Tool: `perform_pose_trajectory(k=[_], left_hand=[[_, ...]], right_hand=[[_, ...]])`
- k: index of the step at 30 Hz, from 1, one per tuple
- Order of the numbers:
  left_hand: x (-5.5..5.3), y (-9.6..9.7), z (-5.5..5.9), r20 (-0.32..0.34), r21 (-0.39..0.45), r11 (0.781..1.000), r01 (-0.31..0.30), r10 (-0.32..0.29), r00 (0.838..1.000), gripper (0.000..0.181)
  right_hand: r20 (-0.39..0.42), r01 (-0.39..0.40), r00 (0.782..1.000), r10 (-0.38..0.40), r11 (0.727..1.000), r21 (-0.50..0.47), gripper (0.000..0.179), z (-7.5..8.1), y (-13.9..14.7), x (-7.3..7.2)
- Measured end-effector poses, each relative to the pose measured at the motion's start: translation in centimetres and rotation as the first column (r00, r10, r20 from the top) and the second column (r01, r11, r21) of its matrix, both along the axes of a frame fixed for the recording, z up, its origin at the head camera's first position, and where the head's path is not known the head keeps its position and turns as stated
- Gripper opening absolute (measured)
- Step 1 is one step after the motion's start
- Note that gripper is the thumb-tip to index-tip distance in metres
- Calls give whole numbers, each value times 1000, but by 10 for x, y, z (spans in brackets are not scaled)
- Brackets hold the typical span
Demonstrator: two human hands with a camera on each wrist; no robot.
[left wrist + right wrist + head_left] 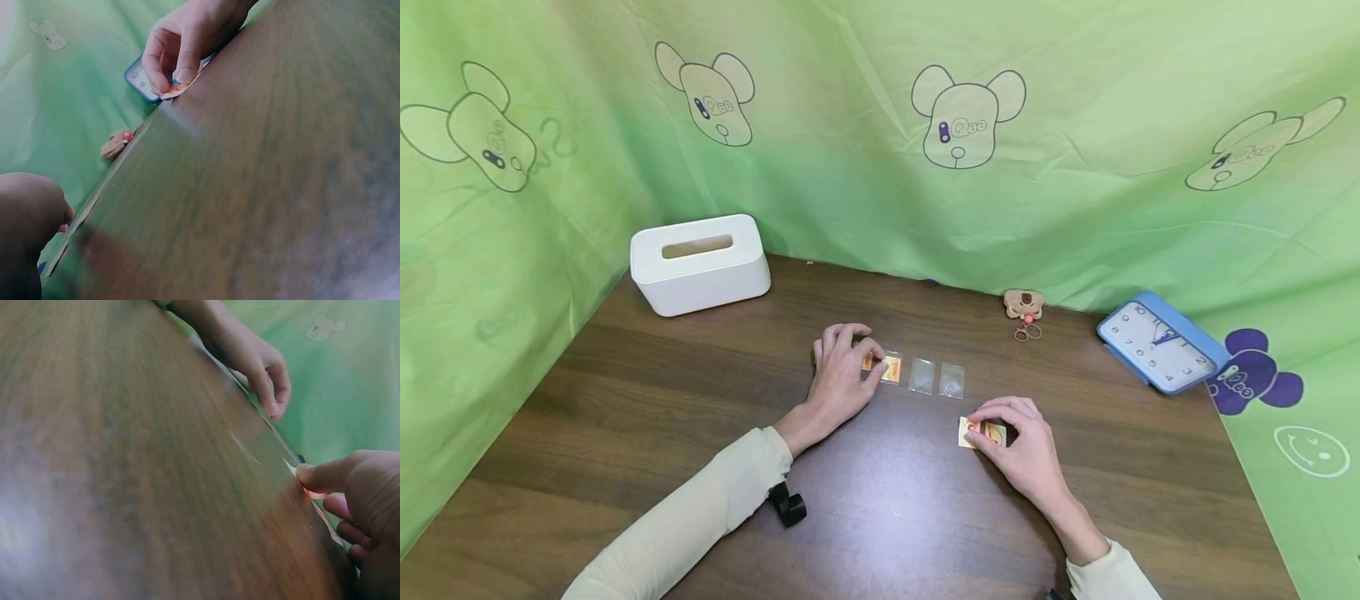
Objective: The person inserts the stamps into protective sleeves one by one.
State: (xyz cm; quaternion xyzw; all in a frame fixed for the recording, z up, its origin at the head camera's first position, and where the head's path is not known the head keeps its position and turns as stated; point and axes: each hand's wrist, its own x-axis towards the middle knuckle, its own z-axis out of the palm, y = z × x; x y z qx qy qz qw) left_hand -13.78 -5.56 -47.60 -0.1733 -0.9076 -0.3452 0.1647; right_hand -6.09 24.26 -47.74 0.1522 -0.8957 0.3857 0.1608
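Note:
Several small clear plastic sleeves lie in a row mid-table. Two show no print, a clear sleeve and the rightmost sleeve. Further left in that row is a yellow-orange printed card; another orange piece is mostly covered by the left hand. That hand's thumb and forefinger come together at the card's left edge, the fingers loosely bent. To the right and nearer, the right hand pinches a small yellow-and-red printed paper piece between thumb and fingers. One corner of it tilts up off the table.
A white tissue box stands at the back left. Toward the back right lie a brown bear-shaped keychain with a ring and a blue clock. Green printed cloth hangs behind the brown wooden table.

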Motion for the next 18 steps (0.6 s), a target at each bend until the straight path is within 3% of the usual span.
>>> perform_pose_trajectory(k=[8, 13, 18], left_hand=[[0, 4, 3, 22, 11, 1000, 12, -12, 1000, 11], [1, 10, 4, 41, 19, 999, 27, -28, 999, 13], [1, 16, 3, 16, -8, 999, 48, -48, 999, 17]], right_hand=[[-101, -19, 995, 16, 999, -34, 34, -3, 0, -2], [-109, -27, 994, 24, 999, -28, 34, -4, 0, -1], [-130, -81, 988, 78, 997, -20, 32, -4, 0, -2]])
